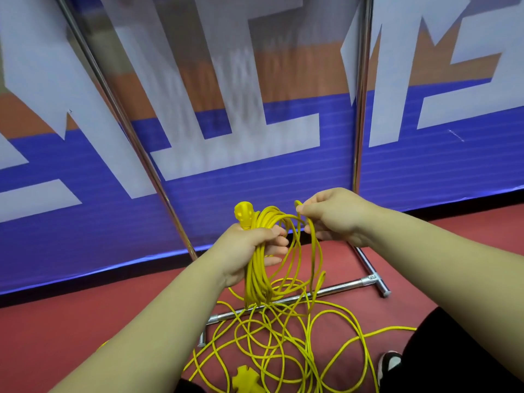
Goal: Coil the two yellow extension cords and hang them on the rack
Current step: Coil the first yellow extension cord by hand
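Mid-coil: left hand (249,248) grips the gathered loops w/ plug (243,214) on top; right hand (331,217) pinches the next loop of yellow cord (283,330). Rest tangled on near floor by rack (286,300). Keep loops same size, feed slack slowly.

Wall: I see a blue, orange and white banner (425,165) across the upper frame.
Floor: red floor (71,321) along the bottom.
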